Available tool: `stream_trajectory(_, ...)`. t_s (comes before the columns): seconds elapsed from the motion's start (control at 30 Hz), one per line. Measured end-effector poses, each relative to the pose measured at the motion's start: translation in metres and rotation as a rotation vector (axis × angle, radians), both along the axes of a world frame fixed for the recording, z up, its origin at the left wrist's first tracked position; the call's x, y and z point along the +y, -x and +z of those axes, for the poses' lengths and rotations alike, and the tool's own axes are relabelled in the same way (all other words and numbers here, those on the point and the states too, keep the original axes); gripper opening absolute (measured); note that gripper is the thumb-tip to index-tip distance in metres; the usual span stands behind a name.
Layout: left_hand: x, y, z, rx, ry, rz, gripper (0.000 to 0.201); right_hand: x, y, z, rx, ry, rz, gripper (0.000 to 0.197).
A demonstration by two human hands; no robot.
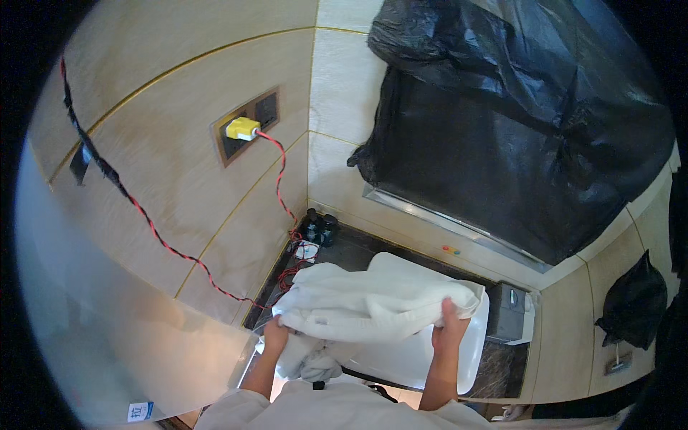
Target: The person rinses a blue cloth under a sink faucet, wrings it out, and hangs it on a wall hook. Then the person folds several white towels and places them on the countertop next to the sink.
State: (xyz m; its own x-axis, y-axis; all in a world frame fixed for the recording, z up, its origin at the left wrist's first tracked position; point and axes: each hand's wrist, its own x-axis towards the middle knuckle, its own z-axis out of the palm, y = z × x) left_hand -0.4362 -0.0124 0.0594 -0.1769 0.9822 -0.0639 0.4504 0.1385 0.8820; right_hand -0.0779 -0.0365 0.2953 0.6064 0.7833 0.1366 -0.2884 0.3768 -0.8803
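Observation:
Between my two hands a white cloth (pixel 373 304), which looks like a garment, is stretched sideways over a white sink (pixel 469 362). My left hand (pixel 274 335) is closed on the cloth's left end. At its right end, near a rolled or folded edge, my right hand (pixel 450 326) grips the fabric with the thumb on top. A bunched, greyish-white piece of fabric (pixel 319 364) hangs below the left part; I cannot tell whether it belongs to the same cloth. The cloth covers much of the basin.
A red and black twisted wire (pixel 168 247) runs along the left wall, and a yellow plug (pixel 242 129) sits in the socket. Dark bottles (pixel 319 228) stand in the counter's corner. Right of the sink is a grey box (pixel 507 313). Black plastic sheeting (pixel 466 136) covers the back wall.

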Motion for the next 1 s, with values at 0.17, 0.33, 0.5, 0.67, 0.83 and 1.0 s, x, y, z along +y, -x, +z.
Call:
stream_trajectory(0.17, 0.035, -0.044, 0.144, -0.256, -0.235, 0.041, 0.019, -0.036, -0.014, -0.015, -0.358, 0.488, 0.157, 0.029)
stream_trajectory(0.33, 0.057, -0.095, 0.229, 0.079, -0.845, -0.134, 0.021, -0.08, -0.033, -0.06, -0.05, 0.555, 0.122, 0.035)
stream_trajectory(0.5, 0.082, -0.101, 0.118, 0.293, -0.443, -0.256, 0.04, -0.103, -0.054, -0.095, 0.292, 0.648, 0.193, 0.036)
stream_trajectory(0.67, 0.051, -0.107, 0.06, 0.597, -0.226, -0.239, 0.062, -0.105, -0.06, -0.126, 0.281, 0.662, 0.365, 0.041)
stream_trajectory(0.83, 0.014, -0.112, 0.085, 0.619, -0.098, -0.051, 0.053, -0.066, -0.045, -0.081, 0.279, 0.47, 0.487, 0.037)
stream_trajectory(1.0, 0.022, -0.071, 0.096, -0.338, -0.134, 0.074, 0.025, 0.023, -0.003, -0.008, 0.274, 0.165, 0.583, 0.038)
